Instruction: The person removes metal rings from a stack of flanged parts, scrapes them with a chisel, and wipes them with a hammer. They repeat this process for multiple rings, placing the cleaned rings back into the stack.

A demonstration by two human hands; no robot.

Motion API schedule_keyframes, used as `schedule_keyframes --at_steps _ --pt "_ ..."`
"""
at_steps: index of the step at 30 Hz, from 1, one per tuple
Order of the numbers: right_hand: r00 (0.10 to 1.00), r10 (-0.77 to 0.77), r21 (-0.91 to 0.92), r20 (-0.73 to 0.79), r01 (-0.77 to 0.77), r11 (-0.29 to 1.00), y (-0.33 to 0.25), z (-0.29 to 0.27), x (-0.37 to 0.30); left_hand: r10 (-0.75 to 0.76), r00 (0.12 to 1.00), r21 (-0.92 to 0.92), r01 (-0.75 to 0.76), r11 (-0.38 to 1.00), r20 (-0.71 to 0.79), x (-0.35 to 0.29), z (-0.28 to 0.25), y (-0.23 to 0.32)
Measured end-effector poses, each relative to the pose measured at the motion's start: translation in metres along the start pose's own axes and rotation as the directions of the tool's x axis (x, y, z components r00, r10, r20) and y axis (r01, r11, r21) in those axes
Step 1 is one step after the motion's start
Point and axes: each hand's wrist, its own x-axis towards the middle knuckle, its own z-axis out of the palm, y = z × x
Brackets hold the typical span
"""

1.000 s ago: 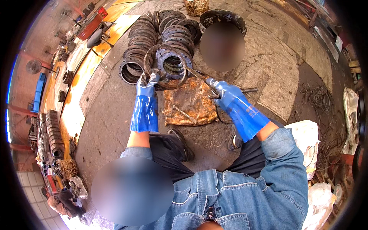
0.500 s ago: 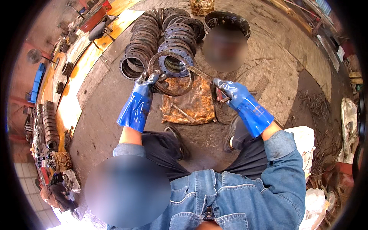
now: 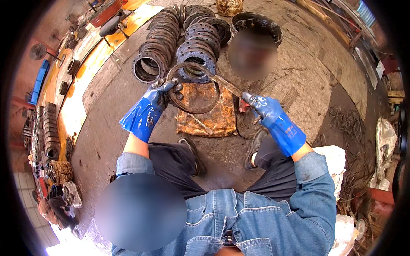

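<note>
My left hand (image 3: 161,94), in a blue rubber glove smeared dark, is closed on the left side of a dark metal ring (image 3: 208,109). The ring is held up and tilted over a stained, brown-orange block (image 3: 226,121). In my right hand (image 3: 265,109), also gloved in blue, is a flat, dark, brush-like tool (image 3: 230,87). Its far end touches or overlaps the ring's upper right side; I cannot tell which. A slim metal tool (image 3: 203,124) lies on the block. Just beyond the ring stand rows of bolt-holed flanges (image 3: 194,57).
A black-smeared bucket (image 3: 277,32) stands far right of the flanges, partly behind a blurred patch. A second stained container (image 3: 229,7) is at the back. Stacked metal rings (image 3: 51,132) line the left side. Tangled wire (image 3: 348,121) and white sacks (image 3: 331,160) lie at right.
My left hand has shifted a little left and down, and the ring has turned slightly. The tool now shows its broader face against the ring. My view has shifted slightly.
</note>
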Motion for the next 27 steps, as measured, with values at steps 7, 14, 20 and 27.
schedule_keyframes --at_steps 7,14,20,27 --pt "0.996 0.089 0.052 0.005 -0.089 0.995 -0.01 -0.003 0.001 -0.042 0.998 0.0 0.042 0.999 0.045 -0.008 0.008 -0.001" --pt "0.889 -0.419 -0.72 0.186 0.413 0.557 -0.004 -0.015 -0.006 -0.119 0.993 0.064 0.12 0.991 -0.022 -0.021 0.022 0.003" --pt "0.785 -0.539 -0.849 0.307 0.481 0.218 -0.008 -0.021 -0.012 -0.217 0.974 0.14 0.206 0.968 0.069 -0.022 0.011 0.008" --pt "0.714 -0.601 -0.78 0.359 0.583 0.227 -0.021 -0.023 -0.014 -0.293 0.956 0.127 0.288 0.949 0.019 -0.024 0.013 0.009"
